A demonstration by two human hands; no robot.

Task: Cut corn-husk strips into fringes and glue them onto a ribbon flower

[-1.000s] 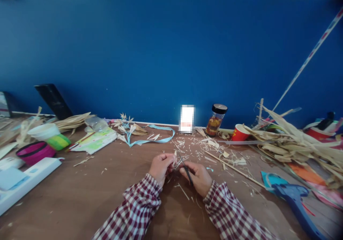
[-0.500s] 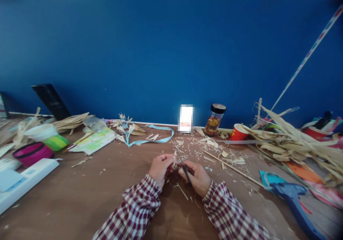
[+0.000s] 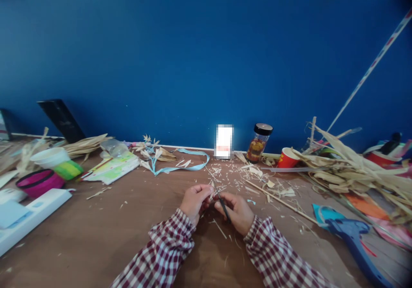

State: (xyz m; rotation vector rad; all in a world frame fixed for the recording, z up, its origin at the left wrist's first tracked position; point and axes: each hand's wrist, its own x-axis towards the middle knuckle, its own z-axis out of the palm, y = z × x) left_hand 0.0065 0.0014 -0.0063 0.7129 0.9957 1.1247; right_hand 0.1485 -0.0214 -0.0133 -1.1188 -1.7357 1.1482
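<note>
My left hand (image 3: 195, 202) is closed in a pinch on a small pale strip of dried husk (image 3: 212, 186), mostly covered by the fingertips. My right hand (image 3: 238, 213) grips dark scissors (image 3: 224, 206), whose narrow blades point up and left to the strip. The two hands nearly meet above the brown table (image 3: 128, 245). Many short husk clippings (image 3: 230, 174) lie scattered just beyond them. A thin loose sliver (image 3: 220, 228) rests on the tabletop below the hands.
A blue glue gun (image 3: 349, 232), a thin stick (image 3: 283, 203) and piled dried husks (image 3: 354, 163) are at right. A lidded jar (image 3: 257, 144) and red paper cup (image 3: 287, 158) stand behind. Blue ribbon (image 3: 193, 167) lies left of centre; a white power strip (image 3: 35, 219) is far left.
My left hand has shifted very slightly right, closer to the scissors. My right hand stays nearly in place, and the view has tilted a little.
</note>
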